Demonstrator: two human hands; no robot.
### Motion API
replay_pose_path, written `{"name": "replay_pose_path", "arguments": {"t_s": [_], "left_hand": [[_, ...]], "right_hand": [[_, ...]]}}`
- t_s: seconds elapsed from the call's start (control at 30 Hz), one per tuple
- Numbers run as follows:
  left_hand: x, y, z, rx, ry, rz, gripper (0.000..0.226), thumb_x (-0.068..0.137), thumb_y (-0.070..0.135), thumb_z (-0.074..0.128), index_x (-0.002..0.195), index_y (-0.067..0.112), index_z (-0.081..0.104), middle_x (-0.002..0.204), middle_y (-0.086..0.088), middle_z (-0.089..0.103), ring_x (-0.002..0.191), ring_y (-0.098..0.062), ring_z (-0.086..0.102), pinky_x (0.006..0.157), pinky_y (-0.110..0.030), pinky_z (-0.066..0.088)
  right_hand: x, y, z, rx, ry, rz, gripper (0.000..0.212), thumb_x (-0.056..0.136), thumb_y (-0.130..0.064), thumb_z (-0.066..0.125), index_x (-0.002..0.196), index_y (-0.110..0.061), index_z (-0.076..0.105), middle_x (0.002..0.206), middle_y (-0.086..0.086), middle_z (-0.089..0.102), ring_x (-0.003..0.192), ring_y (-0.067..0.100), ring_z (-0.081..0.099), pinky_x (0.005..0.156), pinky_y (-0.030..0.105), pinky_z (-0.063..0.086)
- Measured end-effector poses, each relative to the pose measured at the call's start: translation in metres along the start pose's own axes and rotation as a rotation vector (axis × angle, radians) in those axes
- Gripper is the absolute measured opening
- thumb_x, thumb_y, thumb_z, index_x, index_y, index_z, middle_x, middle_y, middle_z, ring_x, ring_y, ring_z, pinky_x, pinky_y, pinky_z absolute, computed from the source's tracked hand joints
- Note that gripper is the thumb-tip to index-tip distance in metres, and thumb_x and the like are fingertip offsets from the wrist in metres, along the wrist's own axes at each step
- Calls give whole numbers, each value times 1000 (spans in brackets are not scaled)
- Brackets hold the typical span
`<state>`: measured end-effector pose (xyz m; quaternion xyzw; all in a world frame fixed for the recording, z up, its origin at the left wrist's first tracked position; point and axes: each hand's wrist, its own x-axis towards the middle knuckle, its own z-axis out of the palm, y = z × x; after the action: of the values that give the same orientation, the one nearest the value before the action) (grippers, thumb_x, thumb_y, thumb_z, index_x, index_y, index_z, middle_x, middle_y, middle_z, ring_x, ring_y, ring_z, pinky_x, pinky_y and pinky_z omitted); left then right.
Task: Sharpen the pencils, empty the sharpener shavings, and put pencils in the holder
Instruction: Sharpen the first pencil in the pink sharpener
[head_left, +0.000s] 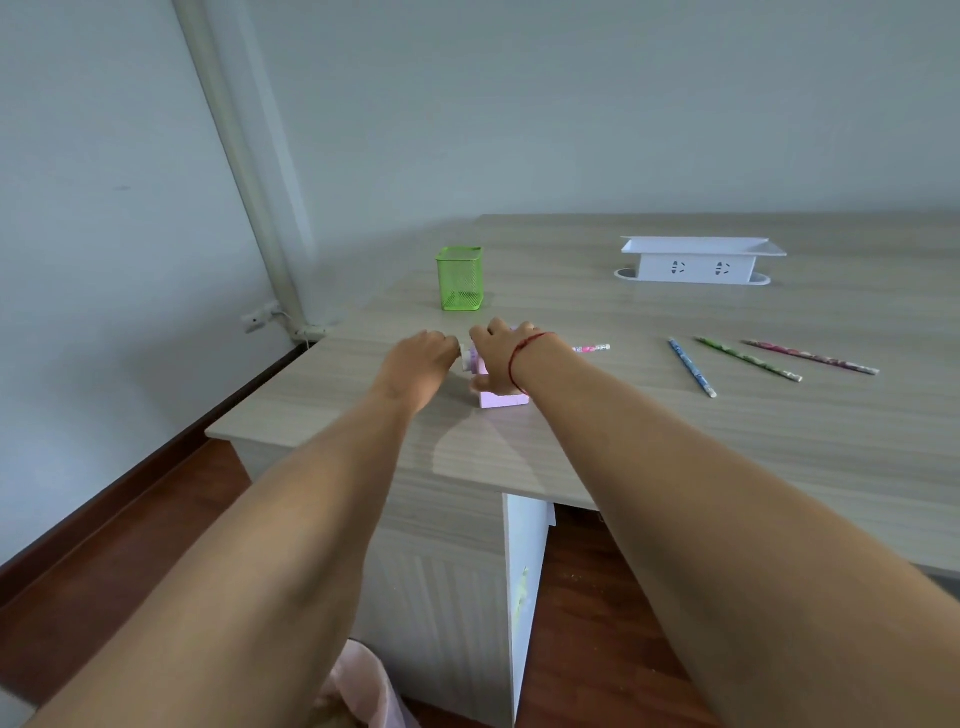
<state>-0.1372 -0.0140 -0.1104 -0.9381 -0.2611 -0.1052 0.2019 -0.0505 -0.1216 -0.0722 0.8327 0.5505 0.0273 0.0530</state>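
Observation:
A pink sharpener stands on the wooden desk near its left end. My right hand lies over its top and grips it. My left hand is curled round the white crank on the sharpener's left side. A pink pencil sticks out of the sharpener to the right, behind my right wrist. Three more pencils lie further right: a blue one, a green one and a pink one. The green mesh holder stands behind the sharpener.
A white socket box sits at the back right of the desk. A bin with a pink liner stands on the floor under the desk's left end. The wall and a pipe are close on the left.

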Motion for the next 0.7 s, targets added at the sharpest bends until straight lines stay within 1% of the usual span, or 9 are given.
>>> {"name": "replay_pose_path", "arguments": {"t_s": [0.1, 0.2, 0.27, 0.33, 0.37, 0.43, 0.5, 0.57, 0.7], "left_hand": [[4, -10, -16, -63, 82, 43, 29, 91, -1, 40, 114, 6, 56, 110, -16, 59, 107, -35, 57, 79, -43, 45], [5, -12, -38, -80, 161, 119, 28, 98, 9, 35, 116, 7, 56, 111, -18, 60, 106, -37, 58, 74, -44, 46], [-3, -11, -40, -111, 181, 125, 26, 98, 14, 36, 114, 8, 56, 109, -18, 61, 102, -39, 59, 72, -45, 45], [-27, -9, -27, -191, 226, 115, 23, 96, 10, 41, 114, 7, 55, 105, -19, 61, 95, -41, 60, 71, -46, 46], [-39, -6, -21, -223, 226, 113, 27, 93, 6, 43, 117, 9, 54, 106, -18, 61, 94, -40, 61, 72, -46, 49], [-57, 4, -14, -220, 128, 102, 37, 92, 2, 42, 125, 14, 53, 113, -14, 61, 99, -35, 62, 79, -45, 50], [-62, 15, -10, -234, 5, 49, 31, 95, 5, 41, 121, 12, 55, 114, -14, 62, 103, -34, 61, 84, -41, 49], [-52, 21, -6, -235, -84, 23, 25, 98, 13, 40, 114, 8, 58, 113, -16, 63, 105, -34, 61, 85, -38, 46], [-26, 18, 6, -145, -242, -41, 32, 99, 21, 39, 117, 5, 60, 120, -19, 61, 112, -35, 59, 90, -34, 45]], "right_hand": [[-1, 2, -7, 38, -16, 1, 62, 91, -46, 53, 141, -15, 32, 144, 8, 37, 130, 35, 43, 104, 40, 37], [-3, 4, -9, 72, -36, 36, 67, 90, -49, 53, 143, -15, 30, 145, 8, 36, 132, 36, 42, 105, 42, 37], [1, 5, -5, 61, -35, 54, 68, 89, -52, 54, 142, -16, 31, 145, 9, 36, 131, 37, 43, 104, 43, 38], [4, 2, 0, 49, -4, 45, 67, 88, -51, 55, 140, -16, 34, 144, 10, 38, 131, 37, 43, 104, 43, 38], [4, 1, 0, 39, 12, 36, 65, 88, -50, 56, 139, -15, 35, 143, 11, 38, 130, 38, 43, 103, 44, 39], [0, 1, -3, 28, 24, 7, 62, 89, -47, 57, 137, -15, 38, 143, 12, 39, 128, 39, 45, 103, 44, 40], [-4, 1, -1, 37, 31, -20, 61, 90, -45, 55, 139, -13, 37, 144, 13, 38, 128, 39, 46, 102, 44, 40], [-5, 3, 2, 45, 52, -29, 64, 91, -45, 52, 143, -12, 32, 145, 13, 36, 128, 41, 44, 102, 44, 40], [1, 3, 7, 30, 60, -32, 68, 90, -48, 53, 143, -12, 31, 145, 13, 36, 129, 40, 44, 104, 45, 41]]}}
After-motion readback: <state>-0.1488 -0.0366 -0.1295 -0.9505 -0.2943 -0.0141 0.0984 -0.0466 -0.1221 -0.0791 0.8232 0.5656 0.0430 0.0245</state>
